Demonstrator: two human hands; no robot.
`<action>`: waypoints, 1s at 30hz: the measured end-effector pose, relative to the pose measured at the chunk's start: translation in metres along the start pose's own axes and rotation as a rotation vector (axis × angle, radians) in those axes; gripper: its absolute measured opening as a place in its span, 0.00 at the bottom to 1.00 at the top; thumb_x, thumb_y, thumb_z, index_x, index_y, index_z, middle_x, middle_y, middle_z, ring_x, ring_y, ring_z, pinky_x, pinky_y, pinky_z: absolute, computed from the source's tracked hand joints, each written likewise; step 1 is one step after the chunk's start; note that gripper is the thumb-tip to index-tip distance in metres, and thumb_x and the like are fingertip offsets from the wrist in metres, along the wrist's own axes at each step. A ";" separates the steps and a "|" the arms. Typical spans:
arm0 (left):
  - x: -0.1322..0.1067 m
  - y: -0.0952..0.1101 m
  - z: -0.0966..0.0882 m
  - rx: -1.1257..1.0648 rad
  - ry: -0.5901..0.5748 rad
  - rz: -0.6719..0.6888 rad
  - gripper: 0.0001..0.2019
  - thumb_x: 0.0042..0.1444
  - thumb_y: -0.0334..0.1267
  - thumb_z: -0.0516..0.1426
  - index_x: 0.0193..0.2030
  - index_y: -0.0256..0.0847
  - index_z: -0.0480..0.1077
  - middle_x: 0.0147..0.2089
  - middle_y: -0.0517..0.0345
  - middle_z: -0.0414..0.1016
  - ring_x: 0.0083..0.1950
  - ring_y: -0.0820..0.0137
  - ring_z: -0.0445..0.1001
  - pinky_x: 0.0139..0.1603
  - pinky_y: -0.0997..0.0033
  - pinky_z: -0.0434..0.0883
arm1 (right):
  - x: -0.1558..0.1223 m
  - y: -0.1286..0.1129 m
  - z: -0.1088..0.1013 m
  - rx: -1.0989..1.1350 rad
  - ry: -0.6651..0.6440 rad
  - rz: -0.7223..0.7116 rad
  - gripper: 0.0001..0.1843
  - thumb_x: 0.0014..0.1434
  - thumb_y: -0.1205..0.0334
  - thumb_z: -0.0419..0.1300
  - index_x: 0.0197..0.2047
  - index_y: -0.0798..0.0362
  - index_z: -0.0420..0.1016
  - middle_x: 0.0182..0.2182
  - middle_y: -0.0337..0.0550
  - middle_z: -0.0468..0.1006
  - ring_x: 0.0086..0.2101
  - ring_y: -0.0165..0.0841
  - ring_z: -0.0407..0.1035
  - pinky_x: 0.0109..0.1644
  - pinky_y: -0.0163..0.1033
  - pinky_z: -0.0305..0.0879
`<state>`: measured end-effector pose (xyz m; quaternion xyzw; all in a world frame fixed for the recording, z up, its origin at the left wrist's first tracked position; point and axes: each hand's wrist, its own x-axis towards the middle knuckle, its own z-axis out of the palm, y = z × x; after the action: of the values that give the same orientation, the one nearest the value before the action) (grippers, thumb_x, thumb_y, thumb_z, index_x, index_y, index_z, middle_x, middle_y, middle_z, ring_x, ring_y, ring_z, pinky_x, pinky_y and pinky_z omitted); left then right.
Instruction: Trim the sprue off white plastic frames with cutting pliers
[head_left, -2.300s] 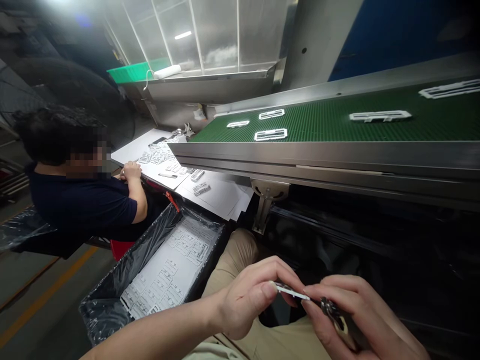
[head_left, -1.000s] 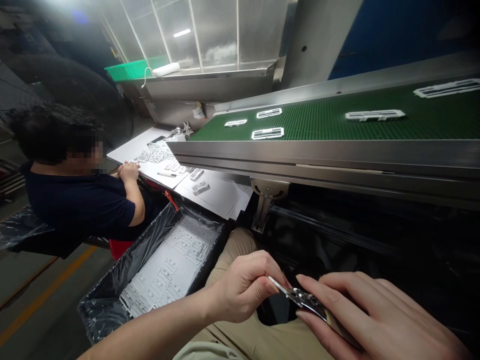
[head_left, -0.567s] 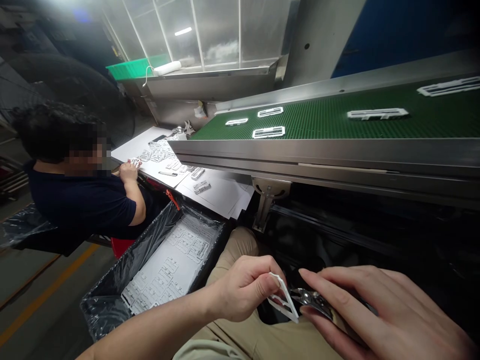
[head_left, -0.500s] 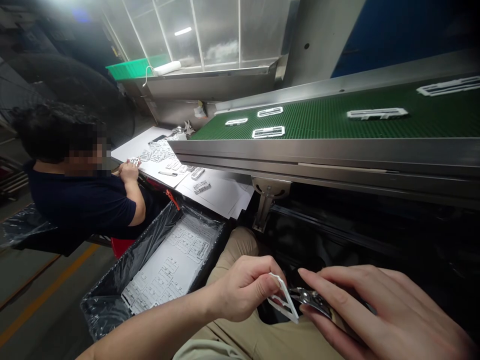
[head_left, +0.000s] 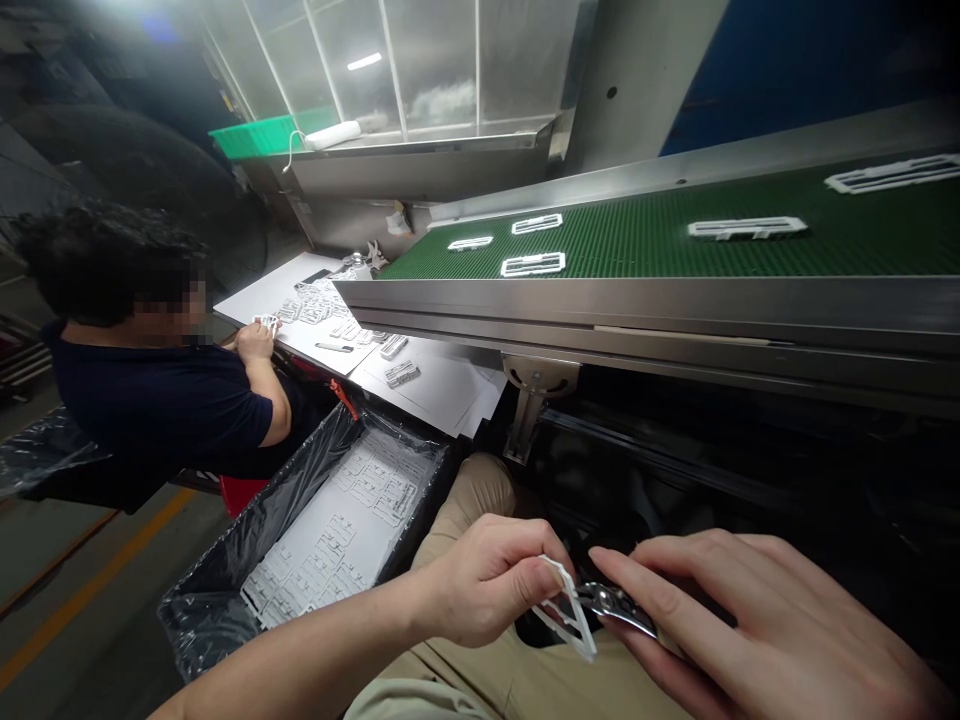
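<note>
My left hand pinches a small white plastic frame part between thumb and fingers, low over my lap. My right hand is closed round a metal cutting tool whose shiny jaws touch the edge of the white part. Both hands sit below the steel edge of the conveyor.
Several white frame parts lie on the green belt. A bin lined with black plastic at my left knee holds rows of white parts. A seated person in a dark shirt handles parts on a white table.
The white part has turned in my left hand from edge-on to a tilted, open face. The cutter's jaws have stayed against it. Parts on the belt have drifted slightly left.
</note>
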<state>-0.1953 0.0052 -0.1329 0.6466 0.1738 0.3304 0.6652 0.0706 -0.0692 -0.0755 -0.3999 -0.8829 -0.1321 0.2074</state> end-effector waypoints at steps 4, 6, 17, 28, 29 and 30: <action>0.000 0.000 0.000 -0.014 -0.011 -0.032 0.29 0.79 0.63 0.59 0.42 0.34 0.77 0.34 0.49 0.83 0.35 0.69 0.84 0.38 0.76 0.79 | -0.001 0.002 0.000 0.047 0.004 -0.002 0.19 0.75 0.60 0.66 0.66 0.55 0.83 0.49 0.45 0.77 0.45 0.33 0.69 0.54 0.46 0.61; 0.000 0.000 0.001 -0.020 -0.015 -0.052 0.30 0.78 0.64 0.58 0.42 0.34 0.77 0.33 0.50 0.82 0.35 0.69 0.83 0.38 0.76 0.79 | 0.000 0.002 -0.001 0.061 0.003 0.002 0.18 0.75 0.63 0.65 0.65 0.55 0.83 0.48 0.45 0.78 0.44 0.32 0.70 0.53 0.45 0.62; 0.008 0.012 0.003 -0.088 -0.016 -0.075 0.35 0.74 0.72 0.58 0.38 0.37 0.74 0.27 0.62 0.68 0.24 0.78 0.63 0.34 0.75 0.75 | -0.005 0.003 0.012 0.128 0.060 0.119 0.18 0.78 0.63 0.65 0.68 0.52 0.81 0.47 0.41 0.81 0.42 0.29 0.73 0.52 0.42 0.66; 0.009 0.008 0.004 -0.091 -0.017 0.001 0.32 0.78 0.67 0.57 0.38 0.36 0.74 0.28 0.61 0.71 0.24 0.79 0.62 0.32 0.77 0.71 | -0.008 -0.004 0.015 0.242 0.066 0.234 0.16 0.79 0.56 0.65 0.66 0.45 0.81 0.44 0.37 0.83 0.40 0.25 0.80 0.46 0.33 0.74; 0.008 0.007 0.004 -0.078 -0.016 0.003 0.32 0.78 0.67 0.56 0.38 0.36 0.75 0.29 0.59 0.72 0.24 0.79 0.63 0.31 0.77 0.70 | -0.007 -0.006 0.015 0.267 0.065 0.257 0.15 0.79 0.54 0.65 0.65 0.44 0.81 0.44 0.36 0.84 0.40 0.25 0.80 0.45 0.31 0.76; 0.007 0.006 0.003 -0.062 -0.013 0.005 0.33 0.79 0.67 0.55 0.38 0.35 0.75 0.30 0.57 0.74 0.24 0.79 0.64 0.30 0.78 0.68 | -0.007 -0.008 0.015 0.296 0.059 0.281 0.15 0.79 0.52 0.65 0.65 0.43 0.80 0.44 0.35 0.84 0.40 0.25 0.81 0.45 0.29 0.77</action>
<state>-0.1893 0.0074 -0.1258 0.6282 0.1576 0.3329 0.6853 0.0652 -0.0729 -0.0926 -0.4802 -0.8219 0.0176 0.3058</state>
